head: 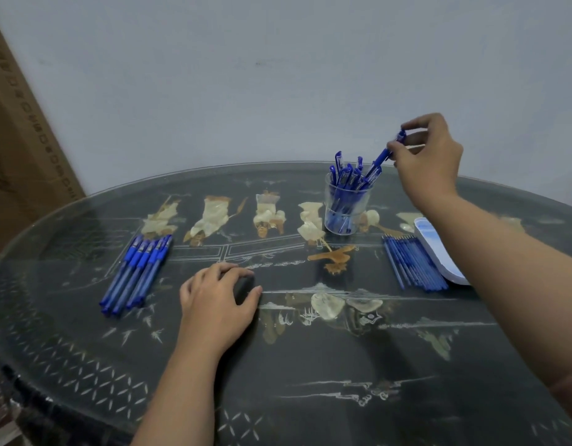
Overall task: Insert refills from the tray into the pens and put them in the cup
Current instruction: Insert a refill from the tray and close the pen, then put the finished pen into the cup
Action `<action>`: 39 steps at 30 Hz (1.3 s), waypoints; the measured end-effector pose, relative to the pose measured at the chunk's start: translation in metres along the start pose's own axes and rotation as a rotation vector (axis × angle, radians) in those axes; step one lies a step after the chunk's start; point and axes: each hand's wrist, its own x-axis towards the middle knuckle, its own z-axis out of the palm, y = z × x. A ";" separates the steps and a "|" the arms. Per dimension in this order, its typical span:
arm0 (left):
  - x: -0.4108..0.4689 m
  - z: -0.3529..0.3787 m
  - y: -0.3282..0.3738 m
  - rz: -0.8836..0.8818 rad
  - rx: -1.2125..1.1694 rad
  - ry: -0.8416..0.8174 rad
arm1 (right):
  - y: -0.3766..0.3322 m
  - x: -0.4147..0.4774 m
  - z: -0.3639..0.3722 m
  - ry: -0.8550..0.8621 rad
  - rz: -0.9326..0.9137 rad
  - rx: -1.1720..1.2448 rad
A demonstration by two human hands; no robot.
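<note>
Tray (pixel 430 241) partly behind the right forearm (pixel 509 252), contents probably indiscernible.

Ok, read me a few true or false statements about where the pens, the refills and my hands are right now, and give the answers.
1. The right hand pinches a pen above the cup. True.
2. The cup is empty. False: several blue pens stand in it.
3. The left hand holds a refill. False: it rests on the table and holds nothing.
4. A row of pens lies on the table, left of the left hand. True.
5. The refills lie left of the cup. False: they lie to its right, next to the tray.
</note>
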 end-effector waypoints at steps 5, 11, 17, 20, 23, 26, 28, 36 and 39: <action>0.000 0.000 0.001 0.002 -0.001 -0.002 | 0.012 -0.011 0.013 -0.110 0.026 -0.111; 0.001 0.000 0.000 0.007 0.004 0.004 | 0.021 -0.016 0.021 -0.205 0.000 -0.206; 0.001 0.001 0.000 0.008 0.005 0.004 | 0.022 -0.015 0.021 -0.277 0.029 -0.248; 0.001 0.002 0.001 0.006 0.003 -0.002 | 0.023 -0.019 0.020 -0.309 0.045 -0.282; 0.000 0.003 0.001 0.011 -0.043 0.009 | 0.018 -0.023 0.016 -0.285 0.056 -0.267; -0.001 -0.002 -0.002 -0.010 -0.170 0.036 | 0.008 -0.036 0.012 -0.200 0.074 -0.208; -0.001 -0.009 -0.005 -0.031 -0.249 0.054 | 0.003 -0.051 0.011 -0.103 0.090 -0.155; -0.009 -0.053 -0.055 -0.087 -0.167 0.286 | -0.029 -0.154 0.053 -0.310 0.140 -0.031; -0.014 -0.068 -0.085 -0.167 -0.097 0.314 | -0.039 -0.185 0.086 -0.488 0.096 -0.058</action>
